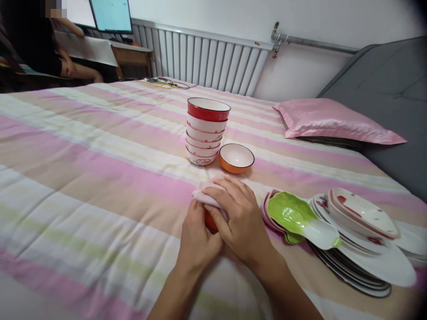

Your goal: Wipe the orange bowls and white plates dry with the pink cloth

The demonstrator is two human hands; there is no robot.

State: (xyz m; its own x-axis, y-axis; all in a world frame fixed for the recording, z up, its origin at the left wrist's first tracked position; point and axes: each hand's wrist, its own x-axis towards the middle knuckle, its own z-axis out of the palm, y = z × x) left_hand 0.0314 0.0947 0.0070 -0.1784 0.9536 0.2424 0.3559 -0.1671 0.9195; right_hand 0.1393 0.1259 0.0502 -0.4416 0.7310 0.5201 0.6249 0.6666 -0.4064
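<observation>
Low over the bed, my left hand (197,238) is closed around an orange-red bowl (210,222), most of it hidden by my fingers. With curled fingers, my right hand (238,213) presses a pale pinkish cloth (211,196) against the bowl. Just beyond my hands stands a tall stack of white bowls (203,144) with red rims, topped by a red bowl (207,111). Close to its right side sits a small orange bowl (236,160) with a white inside and dark rim.
On the right are a green leaf-shaped dish (290,211), stacked plates (396,262) and a square-looking patterned dish (370,211). Behind lies a pink pillow (330,118) by a grey headboard (383,84). Cables (167,83) rest near the radiator (200,58). A person (30,40) sits at a desk (130,55).
</observation>
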